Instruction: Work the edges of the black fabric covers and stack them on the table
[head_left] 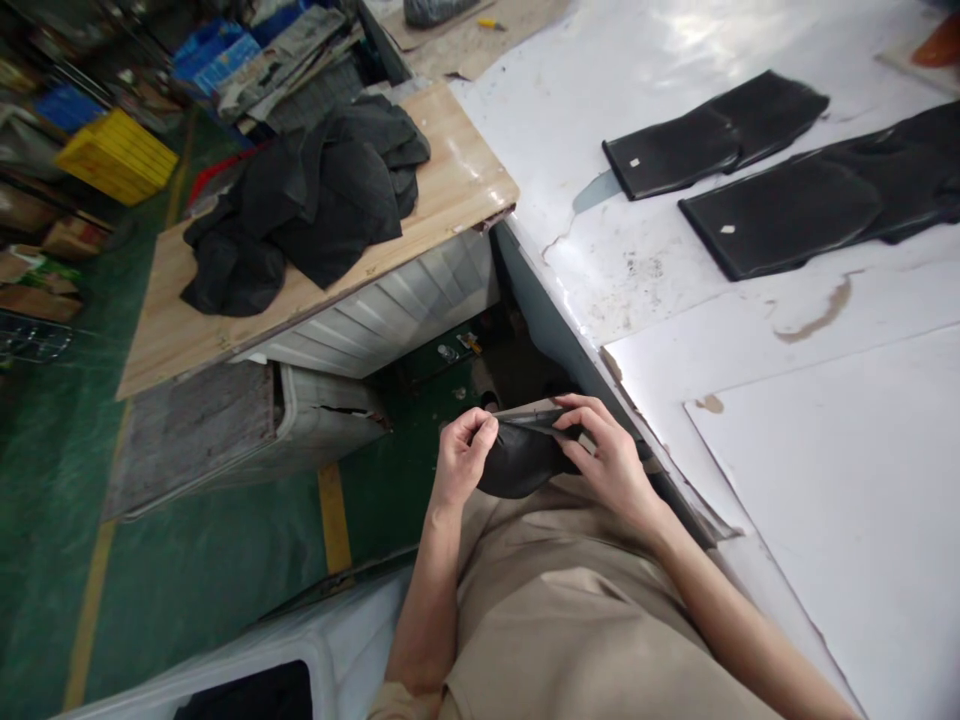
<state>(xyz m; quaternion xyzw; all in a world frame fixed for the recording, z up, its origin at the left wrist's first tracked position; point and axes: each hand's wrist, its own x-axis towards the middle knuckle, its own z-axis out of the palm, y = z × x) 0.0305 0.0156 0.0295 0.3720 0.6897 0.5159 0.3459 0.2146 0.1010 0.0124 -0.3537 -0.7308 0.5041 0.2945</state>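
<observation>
A black rubber glove (520, 462) is held up in front of my body, its cuff edge stretched roughly level between my hands. My left hand (466, 455) pinches the left end of that edge between thumb and fingers. At the other end my right hand (606, 455) grips the edge, thumb below and fingers above. The lower part of the glove hangs down, and the rest is hidden. On the white table to the right lie a black long-cuffed glove (690, 140) and a second black glove (817, 200), both flat, each with a small white mark near its cuff.
A heap of black gloves or cloth (315, 200) lies on a wooden board (457, 140) at left. Below stands a pale bin (322, 430); another white bin (360, 640) holds dark material. A yellow crate (118, 157) sits on the green floor. The table edge (645, 420) runs beside my right arm.
</observation>
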